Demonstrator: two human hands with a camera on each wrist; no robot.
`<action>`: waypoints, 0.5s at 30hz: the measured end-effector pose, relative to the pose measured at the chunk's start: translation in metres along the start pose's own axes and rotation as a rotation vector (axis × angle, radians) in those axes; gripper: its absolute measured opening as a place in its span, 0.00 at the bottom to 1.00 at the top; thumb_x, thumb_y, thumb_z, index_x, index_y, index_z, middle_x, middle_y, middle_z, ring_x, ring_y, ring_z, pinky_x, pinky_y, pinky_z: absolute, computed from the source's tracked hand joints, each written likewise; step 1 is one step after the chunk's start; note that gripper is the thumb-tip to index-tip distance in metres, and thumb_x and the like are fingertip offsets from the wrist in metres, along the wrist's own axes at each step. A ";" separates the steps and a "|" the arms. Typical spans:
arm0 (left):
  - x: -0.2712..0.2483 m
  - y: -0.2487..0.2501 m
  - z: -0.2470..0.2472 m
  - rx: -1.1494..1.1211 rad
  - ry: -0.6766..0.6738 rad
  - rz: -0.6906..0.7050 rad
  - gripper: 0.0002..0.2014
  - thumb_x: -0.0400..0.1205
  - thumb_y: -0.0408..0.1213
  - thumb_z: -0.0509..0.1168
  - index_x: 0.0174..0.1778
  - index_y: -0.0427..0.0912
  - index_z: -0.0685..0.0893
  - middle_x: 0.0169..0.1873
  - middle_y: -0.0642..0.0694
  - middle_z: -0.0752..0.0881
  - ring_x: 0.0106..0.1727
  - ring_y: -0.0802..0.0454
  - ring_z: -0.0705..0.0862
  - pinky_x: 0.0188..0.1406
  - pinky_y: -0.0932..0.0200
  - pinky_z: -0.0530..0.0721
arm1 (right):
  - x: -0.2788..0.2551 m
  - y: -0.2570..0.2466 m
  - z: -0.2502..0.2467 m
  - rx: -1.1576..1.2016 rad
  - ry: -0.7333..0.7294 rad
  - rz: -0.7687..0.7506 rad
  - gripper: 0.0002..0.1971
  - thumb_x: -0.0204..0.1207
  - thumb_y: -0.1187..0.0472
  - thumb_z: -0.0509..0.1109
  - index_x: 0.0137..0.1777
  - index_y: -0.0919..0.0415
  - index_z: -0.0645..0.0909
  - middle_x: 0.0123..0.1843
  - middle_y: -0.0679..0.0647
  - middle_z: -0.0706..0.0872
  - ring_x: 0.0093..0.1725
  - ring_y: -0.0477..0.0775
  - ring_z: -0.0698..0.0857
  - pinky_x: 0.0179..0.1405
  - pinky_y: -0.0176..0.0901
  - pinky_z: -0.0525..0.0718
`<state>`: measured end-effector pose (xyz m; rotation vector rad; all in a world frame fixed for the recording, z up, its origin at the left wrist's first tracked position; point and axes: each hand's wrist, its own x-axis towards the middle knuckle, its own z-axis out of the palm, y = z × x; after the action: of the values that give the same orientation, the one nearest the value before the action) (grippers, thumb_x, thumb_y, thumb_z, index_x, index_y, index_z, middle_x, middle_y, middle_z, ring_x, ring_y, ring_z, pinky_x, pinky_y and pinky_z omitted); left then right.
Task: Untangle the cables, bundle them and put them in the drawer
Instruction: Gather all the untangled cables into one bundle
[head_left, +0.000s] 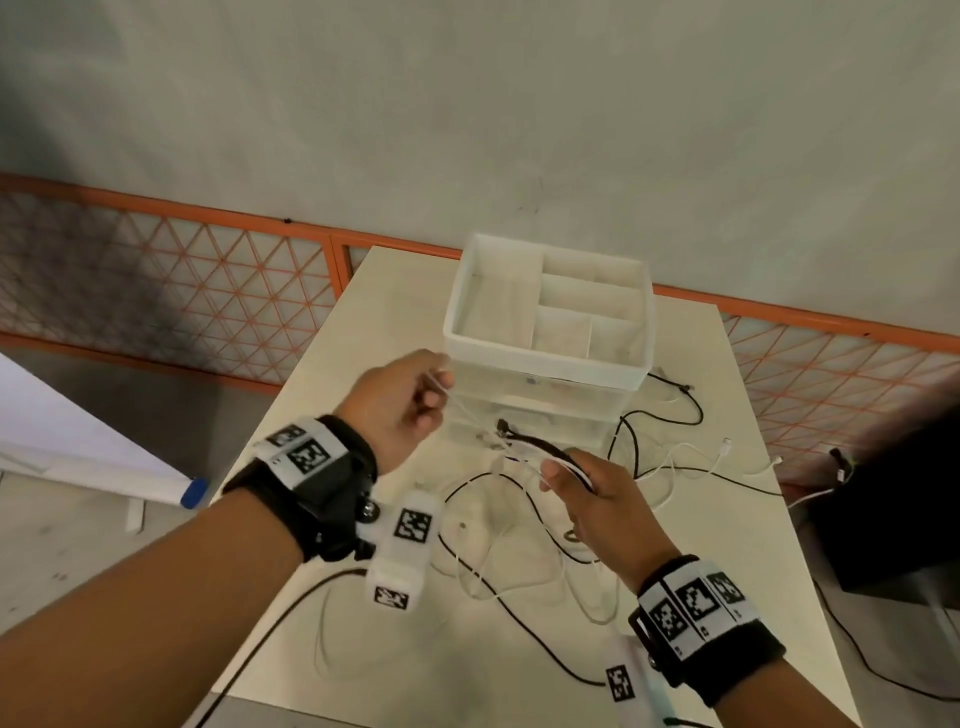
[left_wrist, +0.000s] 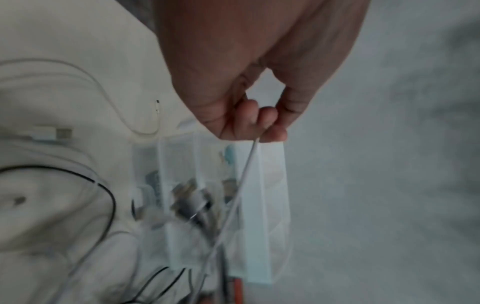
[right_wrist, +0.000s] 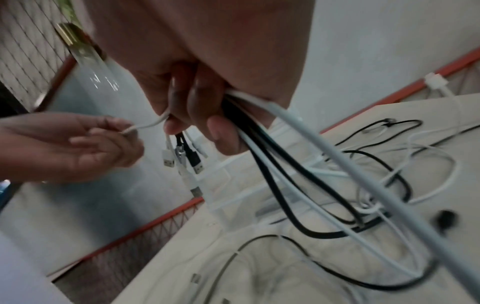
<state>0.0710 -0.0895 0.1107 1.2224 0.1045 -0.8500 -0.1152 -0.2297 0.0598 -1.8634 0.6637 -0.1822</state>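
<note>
A bunch of black and white cables (right_wrist: 249, 131) is gripped in the right hand (head_left: 602, 504) above a pale table (head_left: 727, 545), the plug ends (right_wrist: 182, 158) hanging below the fist. One white cable (left_wrist: 246, 164) is pinched in the left hand (head_left: 400, 410), just before a translucent drawer unit (head_left: 550, 332). More loose cable (head_left: 519, 571) is strewn over the tabletop.

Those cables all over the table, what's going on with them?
A person is sorting out a tangle of cables. The right hand grips a bunch of black and white cables near their plug ends, while the left hand pinches a single thin white cable and holds it away from the bunch. More loose cables lie sprawled on the table around a clear drawer unit. Nothing looks bundled yet.
</note>
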 end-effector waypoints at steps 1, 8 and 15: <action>0.001 0.007 -0.003 -0.035 0.033 0.002 0.09 0.84 0.34 0.65 0.38 0.40 0.78 0.30 0.45 0.82 0.20 0.56 0.70 0.12 0.65 0.65 | -0.002 0.007 -0.005 -0.003 0.004 0.018 0.13 0.86 0.52 0.65 0.39 0.50 0.82 0.19 0.35 0.78 0.22 0.36 0.76 0.37 0.39 0.74; -0.027 -0.008 0.006 0.337 -0.161 0.028 0.08 0.89 0.35 0.59 0.47 0.36 0.79 0.29 0.43 0.87 0.20 0.55 0.73 0.14 0.64 0.69 | -0.002 0.013 -0.021 0.107 0.043 0.123 0.11 0.87 0.58 0.63 0.46 0.59 0.84 0.41 0.57 0.94 0.38 0.64 0.91 0.40 0.47 0.85; -0.042 -0.055 0.045 0.418 -0.368 -0.033 0.20 0.90 0.44 0.55 0.49 0.31 0.84 0.36 0.34 0.87 0.25 0.49 0.80 0.22 0.60 0.78 | 0.000 -0.036 -0.002 0.270 -0.094 -0.082 0.13 0.90 0.54 0.59 0.56 0.55 0.85 0.34 0.65 0.86 0.30 0.62 0.85 0.34 0.55 0.86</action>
<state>-0.0086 -0.1113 0.1056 1.4293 -0.3684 -1.1494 -0.1034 -0.2226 0.0926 -1.6292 0.4735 -0.2241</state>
